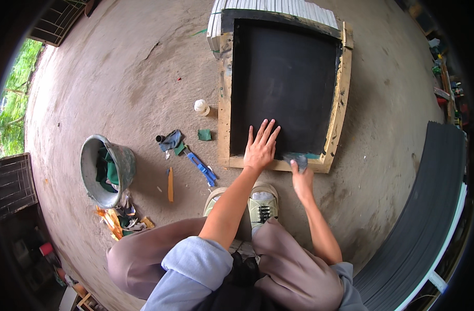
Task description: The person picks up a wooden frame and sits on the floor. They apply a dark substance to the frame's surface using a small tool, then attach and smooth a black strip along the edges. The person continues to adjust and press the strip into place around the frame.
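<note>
A black panel [286, 72] set inside a wooden frame [225, 103] lies in front of my feet. My left hand [261, 147] rests on the panel near its lower edge, palm down with the fingers spread. In my right hand [302, 181] is a bunched grey-blue cloth [296, 159], pinched at the frame's lower right corner. A teal smear [313, 156] shows on the panel's edge beside the cloth. Part of the cloth is hidden by the hand.
White slats [278, 6] lie stacked beneath the frame's far end. Left of it are a small white bottle [201, 107], a green scrap [204, 135], a blue utility knife [200, 167], a yellow strip [170, 184] and a bucket [127, 160] with green cloth. Long dark sheets [418, 217] lie right.
</note>
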A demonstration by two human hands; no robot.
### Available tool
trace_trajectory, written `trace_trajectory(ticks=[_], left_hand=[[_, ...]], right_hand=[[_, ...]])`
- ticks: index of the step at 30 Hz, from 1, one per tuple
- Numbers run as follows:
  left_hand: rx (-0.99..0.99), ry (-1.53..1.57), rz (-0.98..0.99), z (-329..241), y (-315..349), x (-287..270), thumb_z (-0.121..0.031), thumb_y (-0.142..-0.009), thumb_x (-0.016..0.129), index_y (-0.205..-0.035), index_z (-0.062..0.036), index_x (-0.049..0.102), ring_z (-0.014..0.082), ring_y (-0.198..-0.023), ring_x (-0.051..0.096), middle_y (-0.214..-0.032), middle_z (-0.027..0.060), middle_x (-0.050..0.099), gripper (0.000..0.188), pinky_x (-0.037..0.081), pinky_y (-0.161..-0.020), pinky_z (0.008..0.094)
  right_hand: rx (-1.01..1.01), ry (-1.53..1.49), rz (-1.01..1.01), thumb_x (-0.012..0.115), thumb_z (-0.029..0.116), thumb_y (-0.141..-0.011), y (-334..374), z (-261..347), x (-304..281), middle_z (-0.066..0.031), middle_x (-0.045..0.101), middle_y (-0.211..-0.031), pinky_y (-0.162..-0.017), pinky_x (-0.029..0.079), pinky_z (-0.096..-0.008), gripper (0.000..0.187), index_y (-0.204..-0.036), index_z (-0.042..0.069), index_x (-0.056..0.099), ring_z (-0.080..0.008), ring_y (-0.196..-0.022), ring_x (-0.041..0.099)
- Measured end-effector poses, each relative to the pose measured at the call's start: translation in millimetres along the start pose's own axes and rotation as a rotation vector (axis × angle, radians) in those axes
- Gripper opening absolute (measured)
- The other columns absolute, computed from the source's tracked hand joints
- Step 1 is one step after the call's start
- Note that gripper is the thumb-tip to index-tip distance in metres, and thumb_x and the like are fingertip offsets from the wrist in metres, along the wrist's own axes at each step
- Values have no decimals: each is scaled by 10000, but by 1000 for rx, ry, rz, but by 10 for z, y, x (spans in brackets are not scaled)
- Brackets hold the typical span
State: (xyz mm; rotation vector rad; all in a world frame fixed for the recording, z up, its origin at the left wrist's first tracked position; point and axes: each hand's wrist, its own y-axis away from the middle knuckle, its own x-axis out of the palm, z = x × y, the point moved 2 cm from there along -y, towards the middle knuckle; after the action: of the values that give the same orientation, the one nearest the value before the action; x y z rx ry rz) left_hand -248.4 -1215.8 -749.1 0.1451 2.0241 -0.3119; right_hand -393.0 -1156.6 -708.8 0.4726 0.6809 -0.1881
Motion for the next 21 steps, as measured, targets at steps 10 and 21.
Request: trace_trajectory(ticks=[10, 21], left_hand=[[18, 62, -75, 76, 46, 36, -223, -898, 433, -1323, -129, 454, 176, -1372, 245, -1455, 6, 329, 436, 167, -1119, 474], [169, 237, 87, 102, 85, -25, -164, -890, 512, -1260, -78, 485, 246, -1370, 237, -1454, 69, 303, 381, 199, -1109, 495]], right_hand=[[-44, -119, 45, 562, 357, -880, 414, 247, -75, -229, 611, -670, -627, 454, -430, 419, -872, -57, 625, -369, -670, 623], [100, 373, 647, 627, 276, -844, -51, 41, -672, -165, 644, -786, -472, 524, -333, 393, -872, -114, 580, -231, -525, 641]])
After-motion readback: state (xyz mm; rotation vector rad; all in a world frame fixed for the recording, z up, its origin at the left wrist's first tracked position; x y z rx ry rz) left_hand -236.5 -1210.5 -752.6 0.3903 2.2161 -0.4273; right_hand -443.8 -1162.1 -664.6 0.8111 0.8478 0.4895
